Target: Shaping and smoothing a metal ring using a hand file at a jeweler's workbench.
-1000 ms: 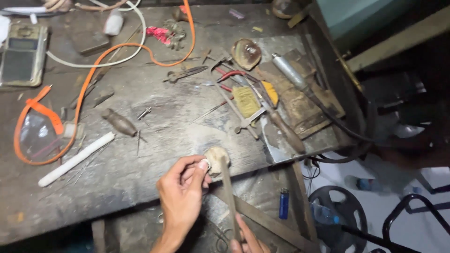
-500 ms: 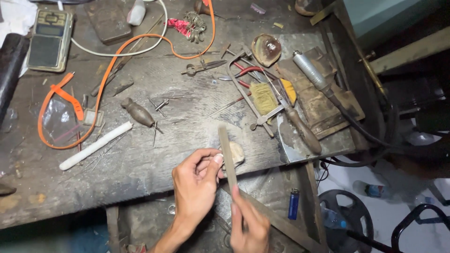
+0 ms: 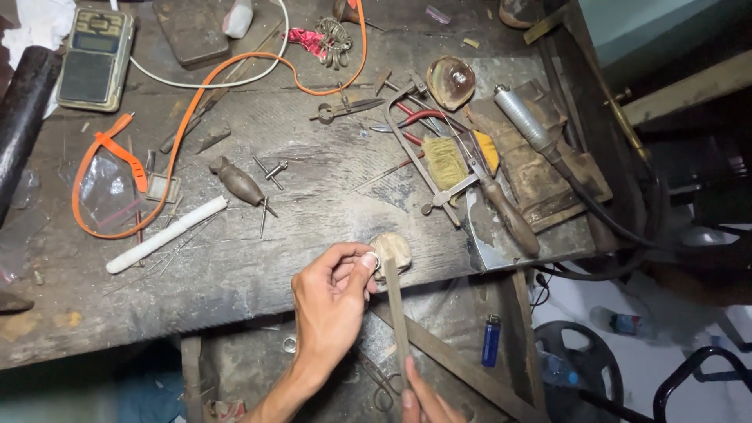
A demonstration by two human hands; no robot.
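My left hand (image 3: 333, 301) pinches a small silvery ring (image 3: 374, 261) between thumb and forefinger, pressed against a worn wooden peg (image 3: 396, 250) that juts from the front edge of the workbench (image 3: 235, 274). My right hand (image 3: 423, 399) shows only its fingertips at the bottom edge and grips the near end of a long flat file (image 3: 395, 313). The file's far end lies on the ring at the peg.
The bench holds a jeweller's saw (image 3: 486, 196), a brush (image 3: 446, 160), pliers with red handles (image 3: 415, 121), a rotary handpiece (image 3: 529, 125), a white rod (image 3: 166, 233), an orange cable (image 3: 180, 133) and a pocket scale (image 3: 92, 59). A blue lighter (image 3: 490, 341) lies below.
The file has slid across the ring at the peg and my right hand has dropped lower in view. My left hand stays pinched at the peg. The camera has shifted slightly.
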